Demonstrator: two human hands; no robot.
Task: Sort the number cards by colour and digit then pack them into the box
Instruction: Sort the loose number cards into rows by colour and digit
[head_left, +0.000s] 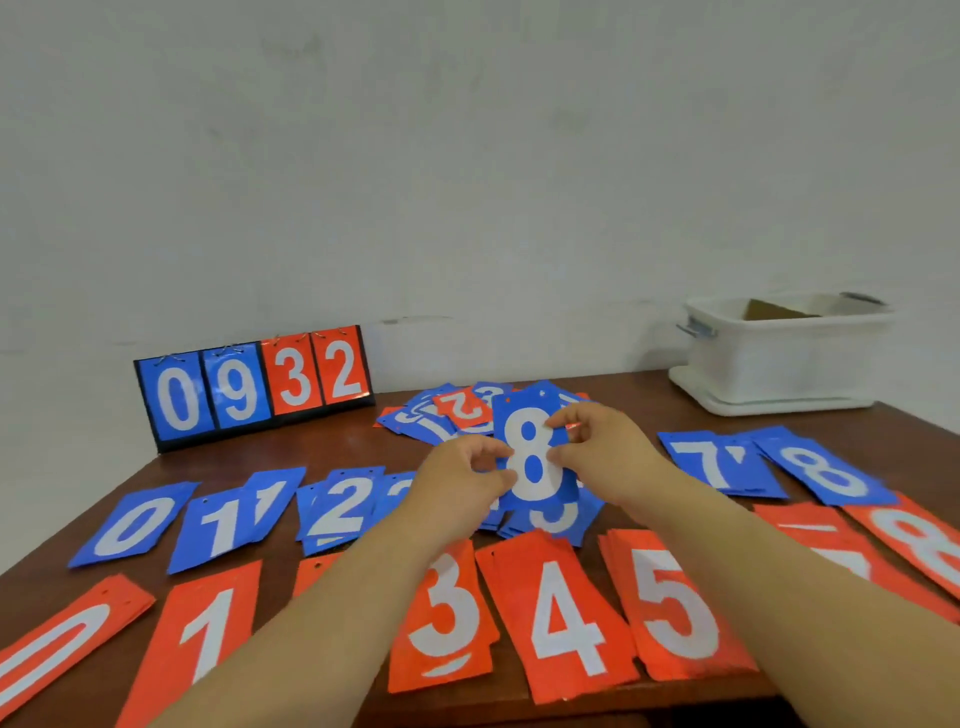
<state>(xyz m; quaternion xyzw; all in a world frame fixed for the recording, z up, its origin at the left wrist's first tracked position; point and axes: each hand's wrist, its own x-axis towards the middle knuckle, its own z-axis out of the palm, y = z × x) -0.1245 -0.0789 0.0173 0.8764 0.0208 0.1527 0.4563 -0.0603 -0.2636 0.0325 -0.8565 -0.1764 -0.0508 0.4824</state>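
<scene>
A blue card with a white 8 is held upright above the middle of the table. My left hand pinches its left edge and my right hand pinches its right edge. Behind it lies a mixed pile of unsorted cards. Blue piles run in a row: 0, 1, 2, then 7 and 8 at the right. Red piles lie nearer me: 0, 1, 3, 4, 5, 8. My arms hide other piles.
A white plastic box with handles stands at the table's back right, something brown inside it. A flip scoreboard showing 0 9 3 2 stands at the back left. A pale wall rises right behind the wooden table.
</scene>
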